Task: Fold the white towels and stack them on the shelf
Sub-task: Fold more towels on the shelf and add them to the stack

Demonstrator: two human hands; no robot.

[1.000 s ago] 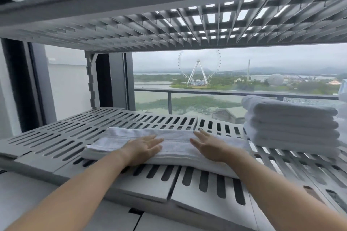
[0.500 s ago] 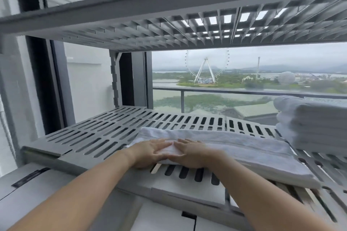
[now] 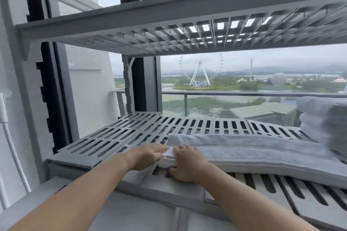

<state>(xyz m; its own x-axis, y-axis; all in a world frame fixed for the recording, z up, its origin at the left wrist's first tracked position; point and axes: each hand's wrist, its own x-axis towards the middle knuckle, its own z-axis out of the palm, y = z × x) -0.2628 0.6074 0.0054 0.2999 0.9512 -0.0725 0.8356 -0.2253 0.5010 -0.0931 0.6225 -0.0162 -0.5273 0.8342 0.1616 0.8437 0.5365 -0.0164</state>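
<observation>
A long white towel [image 3: 262, 153], folded into a strip, lies across the grey slatted shelf [image 3: 120, 133]. Both hands meet at its left end. My left hand [image 3: 148, 155] pinches the end's edge from the left. My right hand [image 3: 187, 163] grips the same end, fingers on top and thumb under the front edge. A stack of folded white towels [image 3: 324, 118] stands on the shelf at the far right, partly cut off by the frame.
Another slatted shelf [image 3: 187, 30] hangs close above. The shelf's upright post [image 3: 16, 80] stands at the left with a white cable beside it. A window with a dark frame lies behind the shelf. The shelf's left half is bare slats.
Both hands slid from the towel's middle to its left end and took hold of it. The view swung left, so the stack moved toward the right edge.
</observation>
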